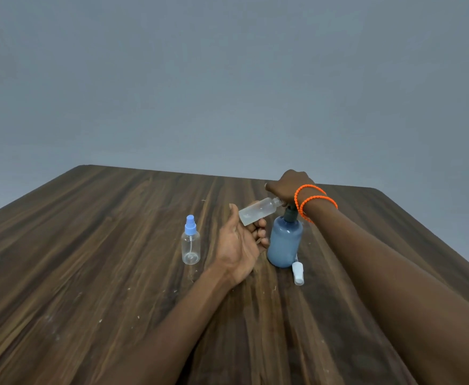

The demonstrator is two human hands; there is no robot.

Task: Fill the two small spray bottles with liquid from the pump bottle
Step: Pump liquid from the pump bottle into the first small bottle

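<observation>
Seen from a head-worn camera: dark wood-grain tabletop (pixel 89 273) with a rounded far corner, set against a plain grey-blue wall (pixel 227 79) filling the upper half of the view.

Reaching in from the lower right, a bare forearm ending in the right hand (pixel 290 186), fingers curled down over the dark pump head of the blue pump bottle (pixel 284 243); grip closed on the pump top. Around that wrist, two orange beaded bracelets (pixel 315 201).

Coming up from bottom centre, the left hand (pixel 240 243), palm turned up and toward the camera, fingers curled around the frosted spray bottle (pixel 259 213). Held uncapped and tilted, base low to the left, open neck raised to the right and sitting right at the pump's spout beneath the right hand. Whether any liquid has gathered inside, hard to tell through the frosted wall.

Standing upright near the middle of the tabletop, just right of the left hand and touching or nearly touching its fingertips: the pump bottle, rounded, blue.

Upright to the left of the left hand, apart from it: clear spray bottle (pixel 191 245) with a light blue sprayer screwed on, dip tube visible inside.

Lying on its side just in front of the pump bottle's base: small white sprayer cap (pixel 297 273), off its bottle.
</observation>
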